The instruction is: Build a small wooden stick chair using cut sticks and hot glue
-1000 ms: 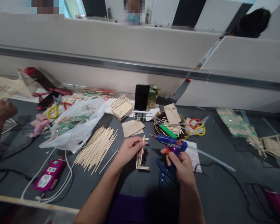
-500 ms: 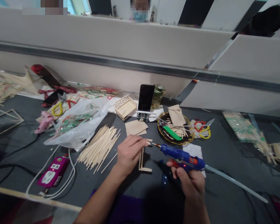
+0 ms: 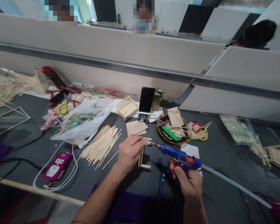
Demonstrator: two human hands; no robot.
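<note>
In the middle of the bench my left hand (image 3: pixel 132 152) is closed, fingertips pinching the upper end of a small frame of thin wooden sticks (image 3: pixel 145 166). Part of that frame is hidden behind the fingers. My right hand (image 3: pixel 189 180) is wrapped round the handle of a blue hot glue gun (image 3: pixel 175 154), its nozzle pointing left at the stick ends by my left fingertips. Whether the nozzle touches the wood I cannot tell. A long clear glue stick (image 3: pixel 235 185) runs out of the gun's rear. Blue-handled pliers (image 3: pixel 161 179) lie below the gun, partly in shadow.
Left of my hands lies a pile of loose sticks (image 3: pixel 101 146), with a purple power strip (image 3: pixel 57 166) and white cable nearby. Behind stand a small stick-built tray (image 3: pixel 127 109) and a phone (image 3: pixel 146 100). A round basket (image 3: pixel 162 138) and scissors (image 3: pixel 202 132) sit right.
The view has shifted slightly, showing more above the partition. The glue gun's nozzle has come a little closer to my left fingertips; both hands keep their grip.
</note>
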